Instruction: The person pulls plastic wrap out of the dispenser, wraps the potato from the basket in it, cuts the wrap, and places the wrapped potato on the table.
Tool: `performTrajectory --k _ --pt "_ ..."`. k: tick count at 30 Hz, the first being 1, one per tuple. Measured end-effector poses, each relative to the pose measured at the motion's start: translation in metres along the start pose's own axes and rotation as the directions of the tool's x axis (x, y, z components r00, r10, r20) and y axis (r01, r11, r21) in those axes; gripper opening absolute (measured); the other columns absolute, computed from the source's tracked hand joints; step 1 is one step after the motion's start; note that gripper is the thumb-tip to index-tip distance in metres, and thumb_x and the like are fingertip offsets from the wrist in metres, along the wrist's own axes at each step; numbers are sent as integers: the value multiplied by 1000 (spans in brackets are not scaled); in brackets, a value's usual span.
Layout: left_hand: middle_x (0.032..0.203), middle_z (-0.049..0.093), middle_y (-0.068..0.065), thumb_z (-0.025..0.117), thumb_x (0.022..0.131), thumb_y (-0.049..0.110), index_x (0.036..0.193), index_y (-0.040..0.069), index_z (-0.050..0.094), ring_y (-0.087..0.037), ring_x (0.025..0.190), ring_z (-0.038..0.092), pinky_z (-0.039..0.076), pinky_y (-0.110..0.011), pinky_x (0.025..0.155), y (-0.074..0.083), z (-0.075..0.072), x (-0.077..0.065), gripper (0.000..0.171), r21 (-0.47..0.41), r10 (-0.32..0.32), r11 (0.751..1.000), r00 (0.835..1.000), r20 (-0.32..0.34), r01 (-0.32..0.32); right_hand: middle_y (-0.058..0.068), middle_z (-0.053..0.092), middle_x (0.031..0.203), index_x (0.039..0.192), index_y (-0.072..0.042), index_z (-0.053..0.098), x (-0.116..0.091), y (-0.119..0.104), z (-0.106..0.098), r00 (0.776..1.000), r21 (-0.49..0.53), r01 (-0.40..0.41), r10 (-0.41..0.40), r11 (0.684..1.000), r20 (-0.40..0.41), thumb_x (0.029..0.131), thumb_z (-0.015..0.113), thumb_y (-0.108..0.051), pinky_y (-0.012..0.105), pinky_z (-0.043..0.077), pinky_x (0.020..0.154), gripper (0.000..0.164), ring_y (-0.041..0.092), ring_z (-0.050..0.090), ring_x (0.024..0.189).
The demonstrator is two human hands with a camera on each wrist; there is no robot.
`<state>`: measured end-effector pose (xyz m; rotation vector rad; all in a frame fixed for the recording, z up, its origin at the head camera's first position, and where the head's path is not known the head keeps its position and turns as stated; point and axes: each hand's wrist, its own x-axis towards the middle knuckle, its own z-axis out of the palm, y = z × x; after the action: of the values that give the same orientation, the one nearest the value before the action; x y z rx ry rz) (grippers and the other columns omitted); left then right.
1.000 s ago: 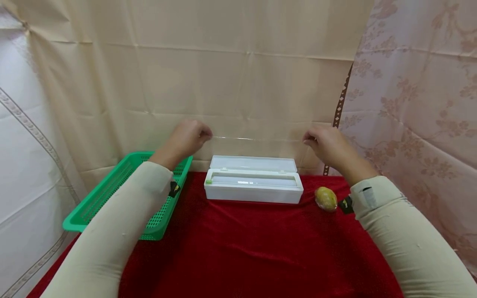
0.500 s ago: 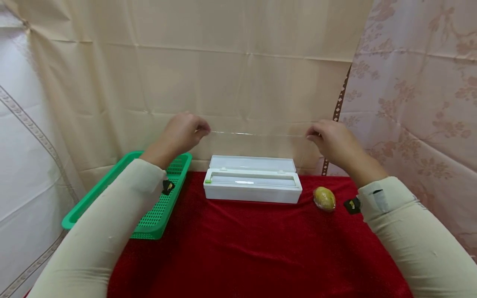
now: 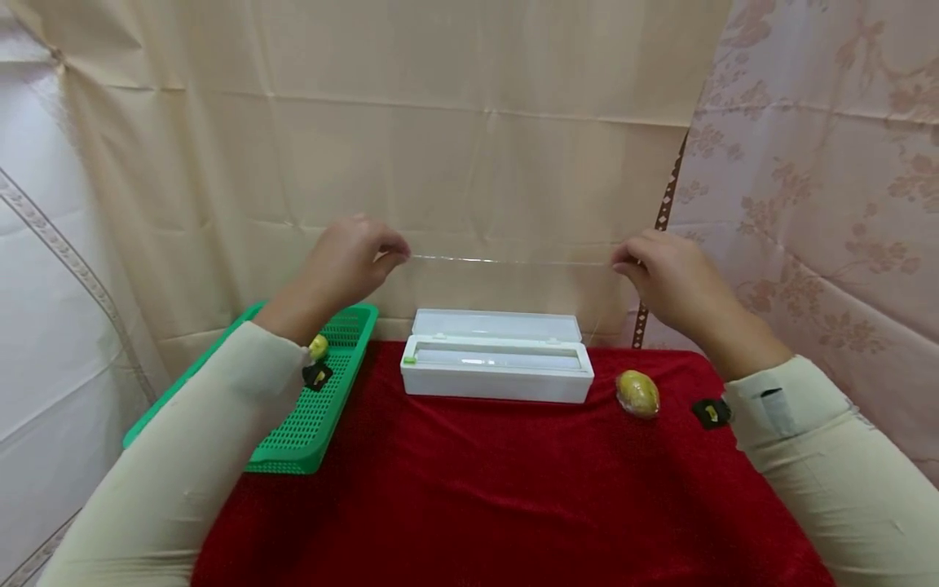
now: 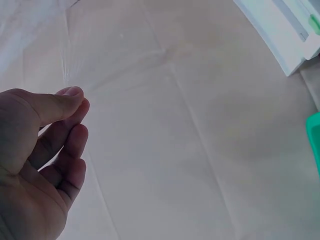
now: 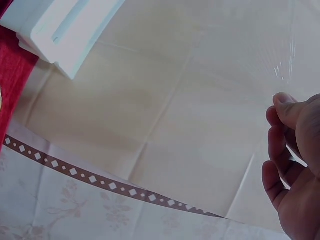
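Note:
A clear sheet of plastic wrap is stretched between my two hands, above and behind the white wrap dispenser box. Its left corner is pinched between thumb and forefinger of my left hand; the right corner is pinched likewise by my right hand. Fine creases fan out from each pinch in both wrist views. Below, the dispenser box stands with its lid raised and a roll visible inside. A yellow fruit in clear film lies right of the box; its kind is unclear.
A green perforated basket stands at the left, partly behind my left sleeve, with a yellow-green fruit showing inside. Red cloth covers the table. A beige curtain hangs close behind the box.
Both hands have drawn slightly apart, and the wrap's edge between them has risen a little and looks tauter. The fruit in the basket has come into view as the left arm shifted left.

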<state>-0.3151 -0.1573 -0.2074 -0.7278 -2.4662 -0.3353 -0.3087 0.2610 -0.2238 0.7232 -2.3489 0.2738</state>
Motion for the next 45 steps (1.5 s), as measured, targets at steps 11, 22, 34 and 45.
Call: performTrajectory --k 11,22,34,45 --pt "101 80 -8 77 92 11 102 8 81 -29 96 66 51 -44 87 9 -15 -14 11 -2 76 997 994 -75 -76 7 74 92 99 -8 74 -8 -9 -19 996 -35 66 -68 997 -62 93 76 -5 46 52 74 7 27 66 82" --pt "96 79 -6 78 91 9 100 8 81 -26 91 66 52 -42 81 22 -29 -28 9 9 175 984 971 -161 -176 7 70 85 95 -7 73 -20 -16 -36 980 -74 139 -148 988 -131 86 80 0 40 47 71 13 23 61 76" --pt "92 79 -4 82 87 5 97 9 81 -25 87 64 47 -39 76 34 -43 -52 11 -9 244 968 946 -213 -251 4 69 84 96 -7 74 -36 -28 -53 956 -75 229 -239 970 -172 80 83 5 29 37 71 22 20 59 77" --pt "88 77 4 88 76 1 93 13 81 -16 82 63 47 -32 69 49 -48 -96 22 3 361 928 897 -256 -373 3 71 83 92 -10 76 -72 -53 -63 919 -120 312 -332 942 -215 110 42 -48 34 41 66 54 20 61 73"
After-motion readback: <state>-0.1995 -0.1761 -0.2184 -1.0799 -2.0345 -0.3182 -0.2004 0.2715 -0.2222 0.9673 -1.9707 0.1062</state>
